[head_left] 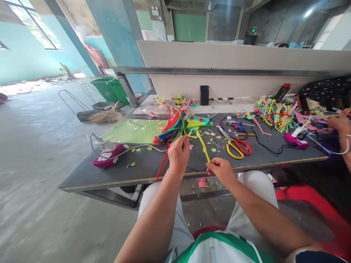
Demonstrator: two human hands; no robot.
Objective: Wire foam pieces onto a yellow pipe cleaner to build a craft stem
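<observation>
My right hand (221, 170) is closed in a pinch on the lower end of a fuzzy yellow pipe cleaner (203, 147), which slants up and left over the table. A thin dark strand hangs below those fingertips. My left hand (178, 155) is also closed in a pinch, with a thin yellow stem reaching right from its fingertips; whether it joins the same pipe cleaner I cannot tell. Just behind the left hand lies a bundle of coloured pipe cleaners (172, 126). One red pipe cleaner (162, 165) droops toward the table's front edge.
Scissors (236, 144) with red and yellow handles lie right of my hands, near a blue glue gun (239, 126). Purple power strips (109, 156) sit at both sides. A phone (204, 95) leans at the back. At far right is another person's hand (340, 122).
</observation>
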